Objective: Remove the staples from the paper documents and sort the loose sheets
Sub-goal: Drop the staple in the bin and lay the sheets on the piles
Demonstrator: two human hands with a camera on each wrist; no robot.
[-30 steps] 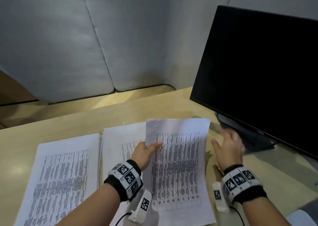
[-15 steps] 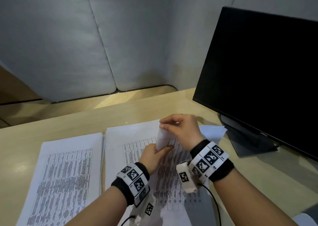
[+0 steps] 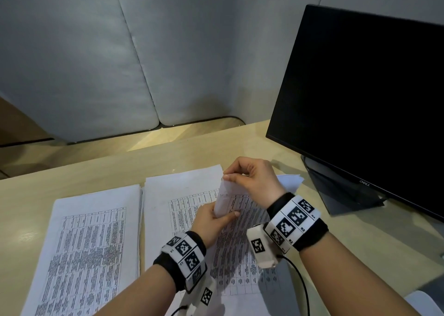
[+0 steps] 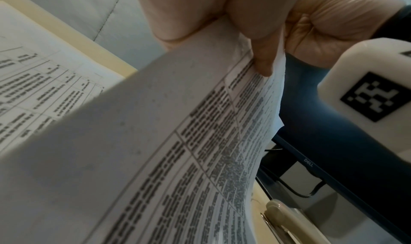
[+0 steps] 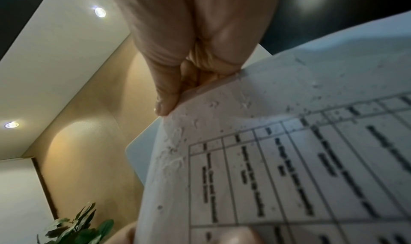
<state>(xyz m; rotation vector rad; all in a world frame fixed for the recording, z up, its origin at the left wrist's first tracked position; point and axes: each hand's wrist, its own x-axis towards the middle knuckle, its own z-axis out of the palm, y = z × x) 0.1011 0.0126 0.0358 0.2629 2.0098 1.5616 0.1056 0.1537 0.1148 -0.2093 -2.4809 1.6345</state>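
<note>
**Op:** Head view, I've got the held document (image 3: 222, 201) lifted over the desk's (image 3: 108, 171) mid-front, above the middle stack (image 3: 168, 210). Left hand (image 3: 211, 226) pinches its lower edge, thumb on top. Right hand (image 3: 252, 181) pinches the top corner w/ thumb and forefinger.

**Sup:** Staple out yet?

**Op:** Can't tell. Right wrist cam shows that corner (image 5: 177, 145) chewed up and full of holes, but I see no staple. I'd say we're partway: left stack (image 3: 91, 243) and middle stack lie flat, prob. sorted sheets; more paper (image 3: 290, 179) sits by the monitor (image 3: 360, 111) at the right edge.

**Sup:** Orientation?

**Op:** Long axis runs front-to-back, top end tipped up and away from me, sheets curled. A pen-like thing (image 4: 286, 221) lies on the desk beneath, nr the monitor stand.
</note>
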